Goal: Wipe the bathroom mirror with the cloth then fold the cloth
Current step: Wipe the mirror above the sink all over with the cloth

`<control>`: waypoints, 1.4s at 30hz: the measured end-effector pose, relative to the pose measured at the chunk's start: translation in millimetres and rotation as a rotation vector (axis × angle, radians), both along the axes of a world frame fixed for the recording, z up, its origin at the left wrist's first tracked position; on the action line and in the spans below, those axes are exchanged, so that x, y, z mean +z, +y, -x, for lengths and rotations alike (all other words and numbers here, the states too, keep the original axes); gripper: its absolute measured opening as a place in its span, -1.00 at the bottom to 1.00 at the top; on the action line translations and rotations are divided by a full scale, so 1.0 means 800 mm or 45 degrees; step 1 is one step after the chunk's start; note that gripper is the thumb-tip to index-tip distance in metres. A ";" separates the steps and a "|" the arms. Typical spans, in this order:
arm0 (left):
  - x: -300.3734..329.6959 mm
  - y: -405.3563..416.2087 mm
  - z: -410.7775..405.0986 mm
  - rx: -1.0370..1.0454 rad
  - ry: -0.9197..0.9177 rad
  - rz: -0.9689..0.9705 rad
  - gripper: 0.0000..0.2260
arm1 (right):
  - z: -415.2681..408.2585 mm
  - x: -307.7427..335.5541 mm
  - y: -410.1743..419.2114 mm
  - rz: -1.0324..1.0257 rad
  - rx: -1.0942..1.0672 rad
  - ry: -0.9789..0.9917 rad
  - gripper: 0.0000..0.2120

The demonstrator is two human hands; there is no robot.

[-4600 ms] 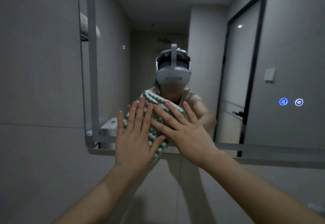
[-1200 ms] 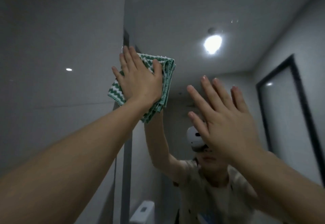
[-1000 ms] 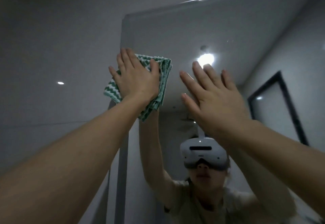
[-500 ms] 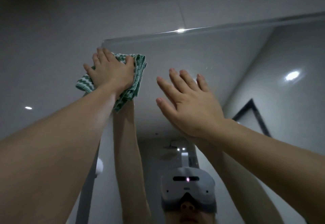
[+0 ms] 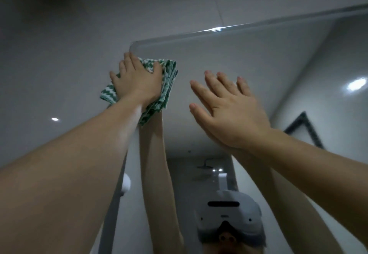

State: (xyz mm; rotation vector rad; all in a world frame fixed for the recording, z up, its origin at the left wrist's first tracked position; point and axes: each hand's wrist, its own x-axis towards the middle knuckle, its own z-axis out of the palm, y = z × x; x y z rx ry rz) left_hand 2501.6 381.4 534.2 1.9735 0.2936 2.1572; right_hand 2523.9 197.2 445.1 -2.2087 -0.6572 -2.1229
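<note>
The left hand (image 5: 139,83) lies flat with fingers extended on the folded green-and-white cloth (image 5: 167,78), pressing it against the mirror (image 5: 249,54) at its top left corner to wipe there, while the right hand (image 5: 227,106), fingers spread and empty, rests against the glass beside it, probably for support.

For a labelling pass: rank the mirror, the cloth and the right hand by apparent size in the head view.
1. mirror, largest by far.
2. right hand.
3. cloth, partly covered by the left hand, so its place below the nearer right hand is unsure.
</note>
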 end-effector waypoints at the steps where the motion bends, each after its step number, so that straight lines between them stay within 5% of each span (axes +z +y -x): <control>1: -0.007 0.001 0.000 -0.002 0.001 -0.006 -0.36 | 0.000 0.000 0.000 -0.002 -0.003 -0.003 -0.45; 11: -0.087 -0.005 0.000 -0.005 0.064 0.011 -0.37 | 0.012 -0.020 0.011 -0.016 -0.006 0.114 -0.46; 25: -0.296 -0.023 0.012 -0.064 0.150 -0.121 -0.38 | 0.010 -0.242 -0.026 0.243 -0.046 0.043 -0.48; 42: -0.531 -0.032 0.011 -0.059 0.213 -0.096 -0.37 | 0.006 -0.402 0.012 -0.123 -0.077 0.022 -0.52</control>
